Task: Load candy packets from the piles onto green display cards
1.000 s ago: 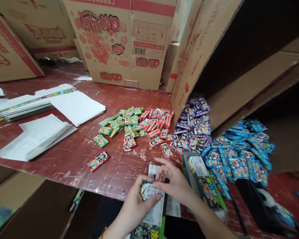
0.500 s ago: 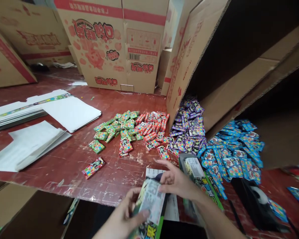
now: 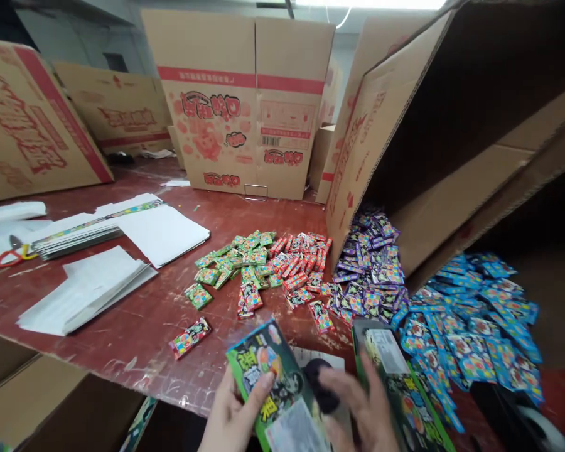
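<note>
My left hand (image 3: 238, 402) is closed round a green and black printed box (image 3: 275, 383), thumb across its front, tilted above the table's front edge. A pale label (image 3: 295, 430) covers its lower part. Just right of the box is my right hand (image 3: 362, 402), slightly blurred, its fingers apart. A dark rounded thing (image 3: 324, 384), whose kind I cannot make out, sits by its fingertips. Behind them lies a white printed sheet (image 3: 334, 363), partly hidden. A second green and black box (image 3: 412, 402) with a pale label lies beyond my right hand.
Small green packets (image 3: 254, 256), red packets (image 3: 301, 262), purple packets (image 3: 374, 270) and blue packets (image 3: 475, 339) lie in piles. A leaning carton (image 3: 358, 150) rises over the right piles. White sheets (image 3: 89, 292) and scissors (image 3: 14, 251) lie left; a printed carton (image 3: 245, 125) stands behind.
The box in my left hand has turned, so its printed front shows and its label sits lower. My right hand has come off the label and moved right and down. The view has tipped up.
</note>
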A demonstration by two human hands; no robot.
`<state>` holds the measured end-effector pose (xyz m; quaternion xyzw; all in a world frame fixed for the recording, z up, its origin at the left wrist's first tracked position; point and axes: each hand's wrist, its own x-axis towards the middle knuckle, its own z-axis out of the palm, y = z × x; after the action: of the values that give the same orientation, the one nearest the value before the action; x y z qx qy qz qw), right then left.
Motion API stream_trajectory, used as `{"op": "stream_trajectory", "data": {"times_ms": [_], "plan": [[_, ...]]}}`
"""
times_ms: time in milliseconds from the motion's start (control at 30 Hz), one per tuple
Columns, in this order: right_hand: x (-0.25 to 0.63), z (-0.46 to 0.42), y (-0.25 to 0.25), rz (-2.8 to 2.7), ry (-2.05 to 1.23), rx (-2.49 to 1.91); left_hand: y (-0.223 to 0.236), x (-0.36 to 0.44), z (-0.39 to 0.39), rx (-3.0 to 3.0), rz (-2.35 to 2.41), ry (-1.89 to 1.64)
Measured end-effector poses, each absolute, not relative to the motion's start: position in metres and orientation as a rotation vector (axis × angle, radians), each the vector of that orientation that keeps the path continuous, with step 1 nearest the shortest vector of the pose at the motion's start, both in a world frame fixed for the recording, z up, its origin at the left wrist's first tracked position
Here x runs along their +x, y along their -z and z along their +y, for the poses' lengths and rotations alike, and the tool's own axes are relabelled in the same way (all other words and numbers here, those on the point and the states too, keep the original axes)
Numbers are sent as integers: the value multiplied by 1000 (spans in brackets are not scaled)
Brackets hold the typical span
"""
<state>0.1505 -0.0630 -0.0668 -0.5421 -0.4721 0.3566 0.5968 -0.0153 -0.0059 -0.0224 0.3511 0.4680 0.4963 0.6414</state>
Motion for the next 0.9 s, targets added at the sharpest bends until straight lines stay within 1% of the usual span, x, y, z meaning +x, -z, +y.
{"op": "stream_trajectory", "data": {"times_ms": [67, 133, 200, 333, 400, 467, 533, 600, 767, 900], "plan": [[160, -56, 49, -1247, -702, -1295, 25, -15, -14, 927, 1000, -1033], [163, -46, 37, -1439, -663, -1271, 35, -17, -21, 1033, 956, -971], [158, -36, 34, -1495, -799, -1200, 49, -21, -28, 1126, 969, -955], [147, -25, 48, -1240, -1236, -1084, 73, -25, -41, 1240, 1043, -941], [144, -24, 56, -1106, -1366, -1035, 78, -23, -48, 1172, 1058, -1040], [141, -25, 61, -1013, -1413, -1017, 79, -19, -53, 1074, 1076, -1156], [137, -28, 65, -967, -1378, -1031, 74, -16, -53, 1026, 1104, -1201], [130, -33, 68, -965, -1275, -1076, 69, -14, -48, 1035, 1099, -1172], [112, -50, 82, -813, -864, -1171, 63, -12, -25, 1129, 1002, -973], [113, -60, 85, -692, -717, -1146, 66, -5, -16, 1161, 912, -1021]]}}
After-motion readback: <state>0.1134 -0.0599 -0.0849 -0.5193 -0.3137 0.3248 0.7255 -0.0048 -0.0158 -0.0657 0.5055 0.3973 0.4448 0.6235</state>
